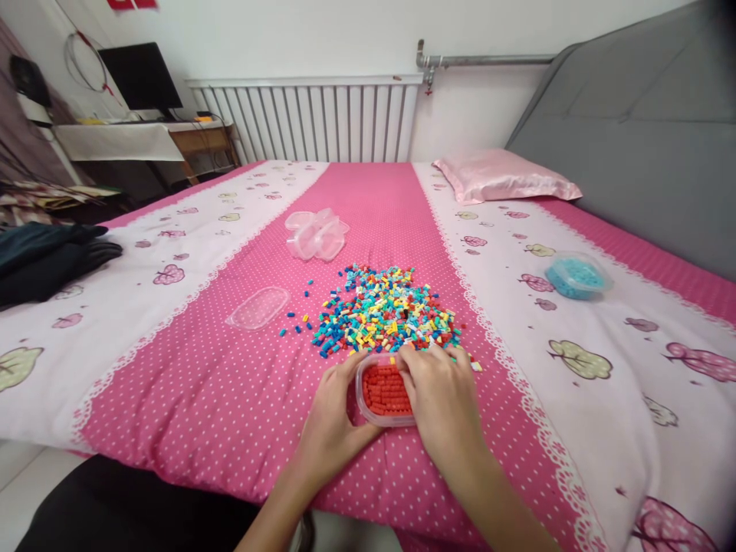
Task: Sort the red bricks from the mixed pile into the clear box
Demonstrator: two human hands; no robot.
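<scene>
A small clear plastic container [359,389] stands near the bed's front edge, with rows of small red building bricks [386,389] packed inside. My left hand [336,410] grips the container's left side, thumb at the near rim and fingers at the far one. Over its right part, my right hand [442,391] is bent with curled fingers at the far rim; what they hold, if anything, is hidden. Just beyond both hands spreads a pile of mixed small bricks [385,310] in blue, yellow, teal, white and red.
On the pink dotted bedspread [230,414], a clear lid [260,308] lies left of the pile. Several clear containers [317,234] are heaped behind it. A container of light-blue bricks [576,276] stands at right. Dark clothing [51,257] lies far left, a pink pillow [506,176] back right.
</scene>
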